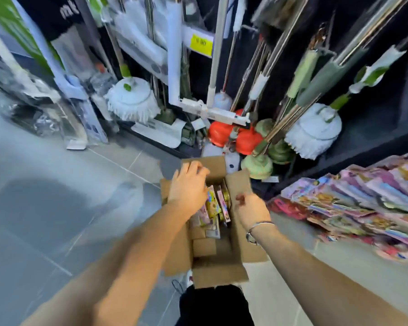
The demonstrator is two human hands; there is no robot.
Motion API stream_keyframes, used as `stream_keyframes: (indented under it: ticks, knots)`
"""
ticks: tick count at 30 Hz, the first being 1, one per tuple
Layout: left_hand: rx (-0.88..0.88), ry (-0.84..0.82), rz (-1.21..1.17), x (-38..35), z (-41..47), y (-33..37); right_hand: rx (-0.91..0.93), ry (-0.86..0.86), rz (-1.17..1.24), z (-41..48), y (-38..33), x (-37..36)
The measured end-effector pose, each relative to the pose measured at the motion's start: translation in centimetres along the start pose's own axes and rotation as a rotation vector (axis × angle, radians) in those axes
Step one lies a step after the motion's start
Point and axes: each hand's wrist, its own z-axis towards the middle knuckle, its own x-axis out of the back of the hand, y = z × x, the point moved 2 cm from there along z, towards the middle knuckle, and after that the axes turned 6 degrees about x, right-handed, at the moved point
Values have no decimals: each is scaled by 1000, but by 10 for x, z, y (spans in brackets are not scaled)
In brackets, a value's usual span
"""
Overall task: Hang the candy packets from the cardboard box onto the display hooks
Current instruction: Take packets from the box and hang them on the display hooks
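1. The cardboard box stood open on the grey tiled floor in front of us, its flaps spread.
2. The candy packets sat on edge inside the box, toward its far end.
3. Our left hand was over the box's far left side, fingers stretched out and grasping nothing. Blur hid whether the fingertips touched a packet.
4. Our right hand was above the right flap, fingers loosely curled and empty, with a bracelet at the wrist.
5. Colourful packets crowded a display on our right. Mops and red plungers stood beyond the box.
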Motion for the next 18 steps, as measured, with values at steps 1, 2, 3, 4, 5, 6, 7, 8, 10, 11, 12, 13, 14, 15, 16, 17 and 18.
stream_keyframes:
  ticks: [1,2,3,4,5,6,7,8,10,11,12,13,14,15,16,17,18]
  knots:
    - [20,-26,10,-20,0,-8,-13,-48,-19,9,9,-16]
    - [43,-63,29,-44,3,-15,-14,-94,-45,21,21,-35]
    - [58,-98,42,-65,5,-22,-18,-123,-66,30,30,-49]
    - [69,-135,57,-86,6,-28,-25,-152,-77,40,41,-64]
    - [94,-170,63,-115,10,-34,-37,-192,-79,54,54,-84]
    - [117,-199,62,-138,12,-39,-40,-227,-69,66,65,-99]
    - [137,-228,56,-159,14,-43,-45,-260,-66,78,74,-112]
    - [156,-260,47,-185,16,-47,-41,-290,-79,94,87,-129]
    - [167,-318,31,-232,23,-52,-17,-356,-145,125,107,-159]
    - [165,-331,16,-250,28,-54,-1,-387,-177,140,112,-169]
    - [160,-340,-1,-274,32,-56,12,-431,-197,156,120,-186]
    - [159,-341,-16,-293,36,-59,36,-464,-218,170,126,-202]
    - [156,-335,-36,-308,40,-62,45,-486,-204,182,129,-215]
    - [169,-344,-57,-330,43,-65,47,-519,-185,194,135,-235]
    - [193,-342,-81,-345,46,-69,55,-530,-155,205,139,-250]
    - [220,-355,-102,-365,50,-72,61,-549,-133,216,145,-267]
    - [251,-376,-113,-381,54,-75,60,-554,-102,225,151,-280]
